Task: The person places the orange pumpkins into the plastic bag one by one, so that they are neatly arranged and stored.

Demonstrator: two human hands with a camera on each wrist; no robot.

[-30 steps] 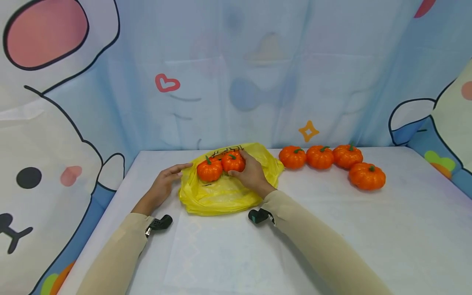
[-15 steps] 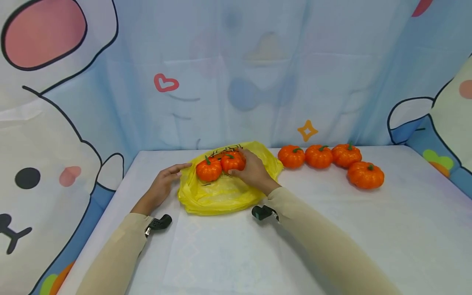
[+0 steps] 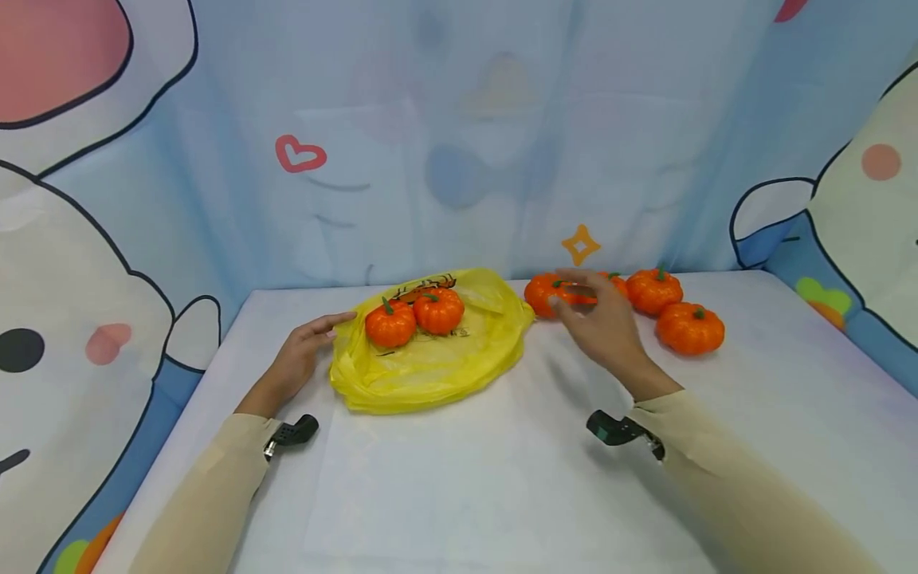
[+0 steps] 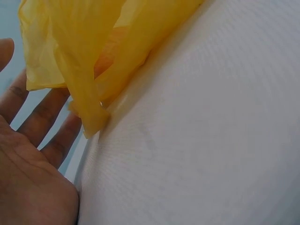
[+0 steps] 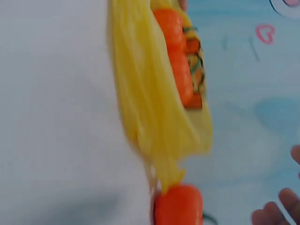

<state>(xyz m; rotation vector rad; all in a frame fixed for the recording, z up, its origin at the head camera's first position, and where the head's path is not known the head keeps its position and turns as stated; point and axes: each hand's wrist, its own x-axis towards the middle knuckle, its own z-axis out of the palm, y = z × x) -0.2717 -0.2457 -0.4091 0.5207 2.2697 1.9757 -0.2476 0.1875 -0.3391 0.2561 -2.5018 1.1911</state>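
Two small orange pumpkins, one on the left [image 3: 390, 323] and one on the right [image 3: 439, 311], sit side by side on a yellow plastic bag [image 3: 466, 359]. My left hand [image 3: 296, 367] has its fingers extended at the bag's left edge; in the left wrist view the bag [image 4: 89, 51] hides the fingertips, so contact is unclear. Holding nothing, my right hand [image 3: 608, 331] hovers with thumb and fingers apart near the row of pumpkins. It partly covers the nearest pumpkin [image 3: 538, 295] and the one behind it. In the right wrist view, fingertips [image 5: 269, 214] show at the edge.
Farther right on the white table [image 3: 430, 486] are two more pumpkins, one at the back [image 3: 654, 292] and one nearer [image 3: 691, 328]. A blue cartoon-print curtain [image 3: 488, 159] hangs behind the table's far edge.
My right hand has let go of the right-hand pumpkin on the bag and moved right, to the pumpkin row. The left hand stays by the bag. The head view has shifted slightly.
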